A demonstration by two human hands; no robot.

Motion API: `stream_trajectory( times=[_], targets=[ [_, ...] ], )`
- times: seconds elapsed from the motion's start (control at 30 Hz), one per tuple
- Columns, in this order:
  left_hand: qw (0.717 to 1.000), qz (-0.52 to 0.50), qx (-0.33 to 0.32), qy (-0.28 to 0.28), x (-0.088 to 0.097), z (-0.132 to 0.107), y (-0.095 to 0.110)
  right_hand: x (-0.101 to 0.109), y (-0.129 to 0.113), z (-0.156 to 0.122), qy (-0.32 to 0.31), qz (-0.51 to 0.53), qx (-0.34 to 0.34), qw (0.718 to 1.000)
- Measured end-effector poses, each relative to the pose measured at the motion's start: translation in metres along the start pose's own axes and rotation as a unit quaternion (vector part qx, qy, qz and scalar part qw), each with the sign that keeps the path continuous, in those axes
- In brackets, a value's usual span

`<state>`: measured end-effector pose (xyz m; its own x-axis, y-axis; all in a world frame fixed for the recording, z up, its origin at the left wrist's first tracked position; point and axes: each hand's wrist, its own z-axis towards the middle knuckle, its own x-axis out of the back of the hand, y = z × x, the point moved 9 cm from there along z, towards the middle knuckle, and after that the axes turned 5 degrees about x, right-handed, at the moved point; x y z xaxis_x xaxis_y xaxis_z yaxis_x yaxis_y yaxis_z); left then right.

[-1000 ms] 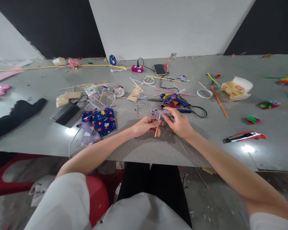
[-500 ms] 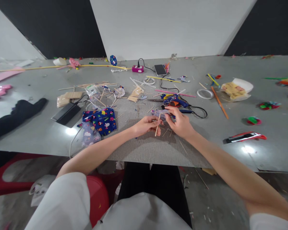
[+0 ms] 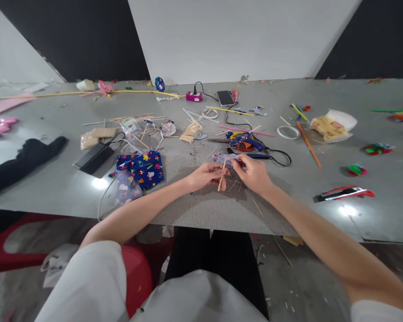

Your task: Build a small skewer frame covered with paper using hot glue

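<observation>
My left hand (image 3: 206,176) is closed on a thin wooden stick (image 3: 221,177), which slants upright between thumb and fingers. Pale lilac patterned fabric (image 3: 224,158) shows at the stick's upper end. The thumb and forefinger of my right hand (image 3: 250,172) pinch the edge of that fabric, close to my left fingertips. Just beyond my hands lies a blue glue gun (image 3: 246,141) among tools, with a dark-handled tool (image 3: 255,156) in front of it. Loose thin sticks (image 3: 233,184) lie on the table under my hands.
Folded blue printed fabric (image 3: 144,170) and a black adapter (image 3: 94,159) lie to the left. A phone (image 3: 225,98) and purple power socket (image 3: 194,96) are at the back. On the right are a tape roll (image 3: 288,132), an orange stick (image 3: 309,144) and a red utility knife (image 3: 345,192).
My right thumb and forefinger have drawn together and come down onto the fabric edge. My left hand keeps the stick in nearly the same place.
</observation>
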<state>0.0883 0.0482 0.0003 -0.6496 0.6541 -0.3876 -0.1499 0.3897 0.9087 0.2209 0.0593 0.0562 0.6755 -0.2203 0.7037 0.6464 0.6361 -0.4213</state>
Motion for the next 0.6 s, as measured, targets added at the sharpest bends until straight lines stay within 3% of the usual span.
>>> stream_trajectory(
  times=[0.37,0.6],
  targets=[
    [1.000,-0.003,-0.002,0.005,0.001,-0.001,0.000,0.003,0.000,0.001,0.005,0.004,-0.008,1.000],
    [1.000,-0.002,-0.001,0.010,0.003,0.000,-0.001,0.011,0.001,0.001,0.049,0.006,-0.029,0.998]
  ],
)
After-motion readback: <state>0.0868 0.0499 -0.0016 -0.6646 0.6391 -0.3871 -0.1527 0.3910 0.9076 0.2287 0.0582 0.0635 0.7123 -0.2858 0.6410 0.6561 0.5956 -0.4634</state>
